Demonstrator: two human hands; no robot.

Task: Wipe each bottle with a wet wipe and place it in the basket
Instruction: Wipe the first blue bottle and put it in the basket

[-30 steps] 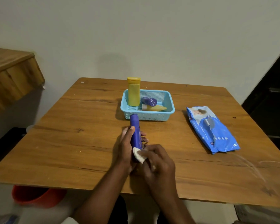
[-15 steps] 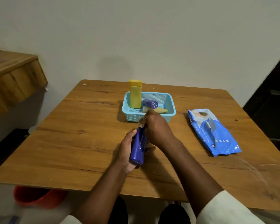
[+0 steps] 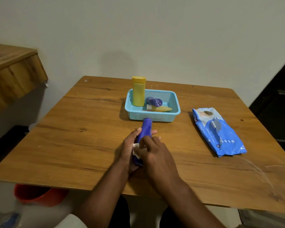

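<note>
While the left hand grips the blue bottle around its lower body, the right hand pinches the wet wipe against it low down, near the base. Left fingers curled round the bottle, tips showing past its right side; right fingers clenched on the wipe. Bottle held just above the surface, lying roughly 6-to-12, far end pointing at the basket and close to its near wall.

Basket sits at 12 from my hands. I see three items in it: yellow bottle upright in the left end, purple bottle lying mid-basket, yellow tube lying along the front. Wipes pack at 2 o'clock, well apart from the basket. Red tub under the surface edge at 8.

My read: wiping step in hand, this one looks like the last bottle out.

How I'd run it:
- stroke the wipe full length, base to far end, not only the low patch
- rotate the bottle in the left hand between strokes so the side under the palm gets covered
- keep the wipe folded under the fingertips so it doesn't bunch
- regrip once to clean the band the left hand hides
- free space is at the basket's right end; lay it there, and clear the upright yellow bottle so it doesn't tip.
</note>
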